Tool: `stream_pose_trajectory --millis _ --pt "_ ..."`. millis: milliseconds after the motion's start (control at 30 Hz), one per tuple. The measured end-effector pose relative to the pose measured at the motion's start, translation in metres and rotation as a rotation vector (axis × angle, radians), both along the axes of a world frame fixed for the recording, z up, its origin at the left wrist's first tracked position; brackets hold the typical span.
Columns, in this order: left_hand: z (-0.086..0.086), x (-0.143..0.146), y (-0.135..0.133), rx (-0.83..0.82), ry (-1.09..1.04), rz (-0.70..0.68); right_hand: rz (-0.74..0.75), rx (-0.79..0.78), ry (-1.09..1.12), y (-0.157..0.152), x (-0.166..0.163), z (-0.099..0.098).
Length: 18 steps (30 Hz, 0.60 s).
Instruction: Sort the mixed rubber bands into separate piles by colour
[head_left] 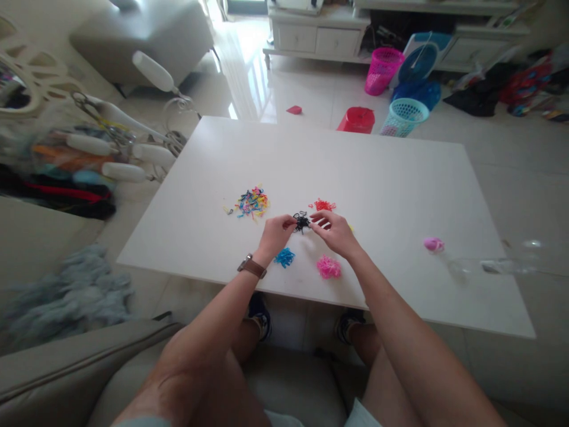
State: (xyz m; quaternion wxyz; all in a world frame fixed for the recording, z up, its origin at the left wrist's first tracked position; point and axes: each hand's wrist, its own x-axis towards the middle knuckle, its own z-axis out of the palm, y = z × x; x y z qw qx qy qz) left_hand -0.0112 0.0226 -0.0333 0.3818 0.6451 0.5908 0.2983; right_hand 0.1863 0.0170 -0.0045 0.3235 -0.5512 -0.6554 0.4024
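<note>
Arms (202, 332) up front, over white table (377, 172). Black pile (302, 222) sits btwn hands: L hand (279, 230) at its L edge, fingertips pinched, can't tell if gripping anything; R hand (331, 230) at R edge, loosely curled, narrow gap. Blue pile (284, 257) nr L wrist, pink (329, 267) nr R forearm.

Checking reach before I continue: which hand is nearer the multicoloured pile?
Left. The left hand is just right of the multicoloured pile, slightly nearer the person; the right hand is farther right, beyond the black pile.
</note>
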Motion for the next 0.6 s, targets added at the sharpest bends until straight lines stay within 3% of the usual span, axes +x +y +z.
stream_pose_trajectory --millis 133,400,600 --pt "-0.013 0.0 0.015 -0.025 0.019 0.064 -0.053 0.013 -0.01 0.004 0.004 -0.003" --pt "-0.016 0.004 0.022 -0.009 0.008 0.042 -0.046 0.008 -0.02 0.005 0.008 -0.002" --pt "-0.015 -0.034 0.032 0.01 0.161 0.2 -0.035 0.01 -0.044 0.003 0.006 0.002"
